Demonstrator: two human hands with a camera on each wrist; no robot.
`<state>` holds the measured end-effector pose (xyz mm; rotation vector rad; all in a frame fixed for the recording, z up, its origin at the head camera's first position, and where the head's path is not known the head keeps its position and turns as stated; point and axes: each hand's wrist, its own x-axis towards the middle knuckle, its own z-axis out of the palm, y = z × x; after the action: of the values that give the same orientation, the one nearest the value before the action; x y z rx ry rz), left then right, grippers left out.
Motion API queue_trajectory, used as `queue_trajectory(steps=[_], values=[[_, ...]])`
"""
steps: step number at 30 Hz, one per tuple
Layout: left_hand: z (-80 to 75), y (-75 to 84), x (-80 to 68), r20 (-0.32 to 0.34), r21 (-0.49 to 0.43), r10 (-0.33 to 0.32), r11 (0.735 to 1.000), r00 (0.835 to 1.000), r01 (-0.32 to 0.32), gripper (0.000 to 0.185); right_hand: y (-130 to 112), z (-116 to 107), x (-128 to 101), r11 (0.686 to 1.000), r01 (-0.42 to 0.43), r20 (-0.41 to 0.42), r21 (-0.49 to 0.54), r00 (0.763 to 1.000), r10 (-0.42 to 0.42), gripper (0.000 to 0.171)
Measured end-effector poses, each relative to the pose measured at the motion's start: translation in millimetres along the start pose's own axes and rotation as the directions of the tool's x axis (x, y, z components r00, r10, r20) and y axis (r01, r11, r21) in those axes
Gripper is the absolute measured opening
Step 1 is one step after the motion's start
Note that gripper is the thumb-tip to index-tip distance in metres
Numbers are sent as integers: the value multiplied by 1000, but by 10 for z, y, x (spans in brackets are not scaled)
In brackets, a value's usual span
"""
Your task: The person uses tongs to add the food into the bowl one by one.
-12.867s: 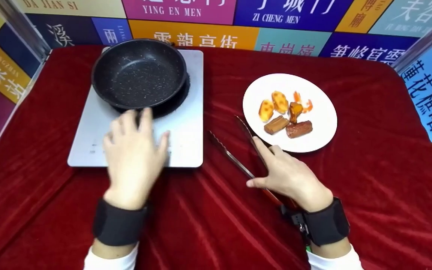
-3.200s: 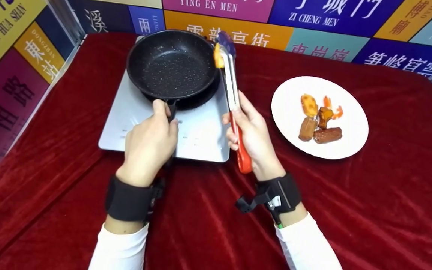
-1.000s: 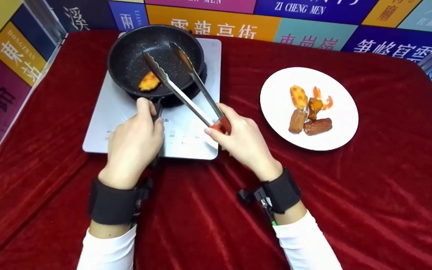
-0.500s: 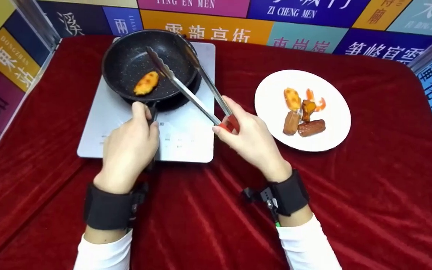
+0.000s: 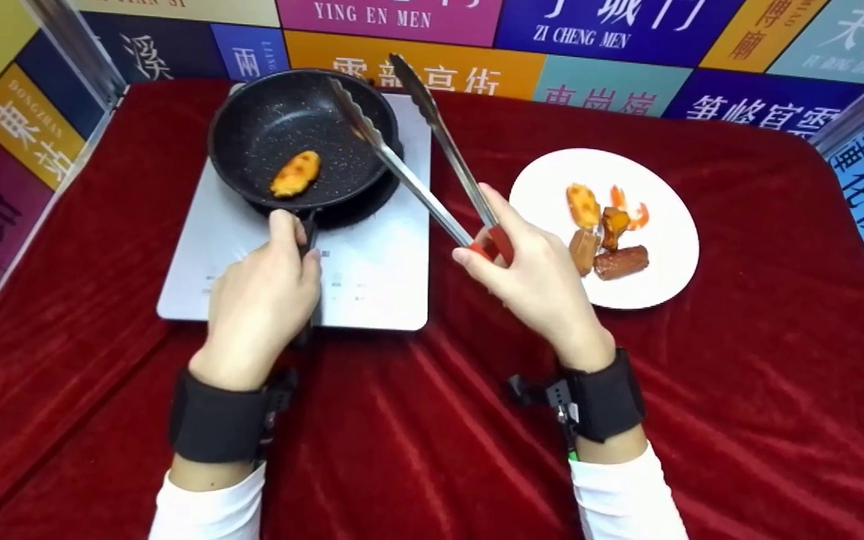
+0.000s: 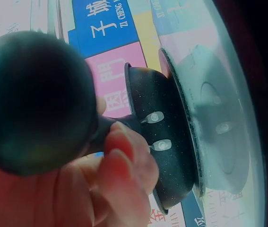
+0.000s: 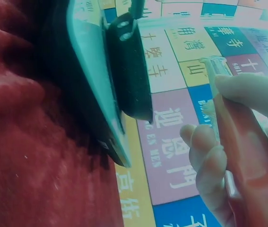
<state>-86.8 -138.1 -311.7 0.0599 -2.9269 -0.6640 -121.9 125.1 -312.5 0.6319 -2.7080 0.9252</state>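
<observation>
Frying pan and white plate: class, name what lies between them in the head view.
In the head view, the tongs, open and held by the right hand, cross between frying pan and plate, above the red cloth.

Evenly bright from above in the head view with soft shadows and faint sheen on cloth; washed-out, hazy, blurred up close and edge-warped in both wrist views.

The left hand (image 5: 263, 296) hides most of the pan handle (image 5: 306, 232); both wrist views are blurred.

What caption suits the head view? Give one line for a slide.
Left hand grips the pan handle; right hand holds open tongs.
</observation>
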Motion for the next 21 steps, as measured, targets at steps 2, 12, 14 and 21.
queue_trajectory(steps=[2, 12, 14, 21], values=[[-15, -8, -6, 8, -1, -2, 1000, 1000, 2, 20, 1, -45, -18, 1000, -1, -9, -15, 1000, 1, 66], [-26, -8, -5, 6, 2, -2, 1000, 1000, 2, 20, 70, -343, -99, 995, -61, -73, -73, 996, 56, 63], [-14, -4, -6, 15, -8, 1, 1000, 1000, -1, 21, 88, -385, -137, 993, -73, -85, -93, 994, 65, 62], [-29, -15, -8, 35, -16, 7, 1000, 999, -7, 22, 221, -419, -287, 980, -91, -90, -178, 993, 75, 65]])
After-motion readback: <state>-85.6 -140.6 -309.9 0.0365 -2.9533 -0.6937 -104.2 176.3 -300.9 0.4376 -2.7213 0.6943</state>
